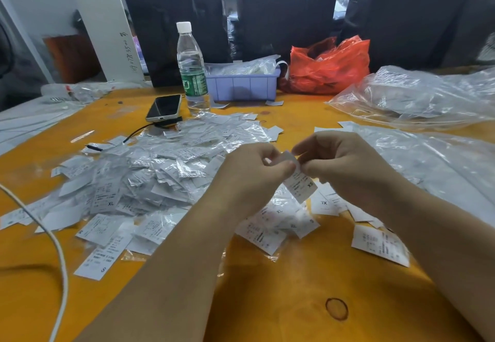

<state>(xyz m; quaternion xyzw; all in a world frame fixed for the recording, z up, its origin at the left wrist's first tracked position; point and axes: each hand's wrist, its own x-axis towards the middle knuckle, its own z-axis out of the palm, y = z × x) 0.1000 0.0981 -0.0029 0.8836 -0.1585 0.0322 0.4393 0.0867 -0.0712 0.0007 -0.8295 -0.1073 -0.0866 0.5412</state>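
Over the near tabletop [267, 301], your left hand [251, 173] and right hand [345, 165] both pinch the top edge of the XS label [300, 183], and it hangs between them. It is probably feather-light, limp and easily creased, so grip the corners with your fingertips. The label heap [150, 170] lies at 10 o'clock.

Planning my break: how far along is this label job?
Perhaps done: a few loose labels lie apart at the right. In hand: the left hand and right hand pinch one XS label. Left: the big pile, many in clear wrap, on the table.
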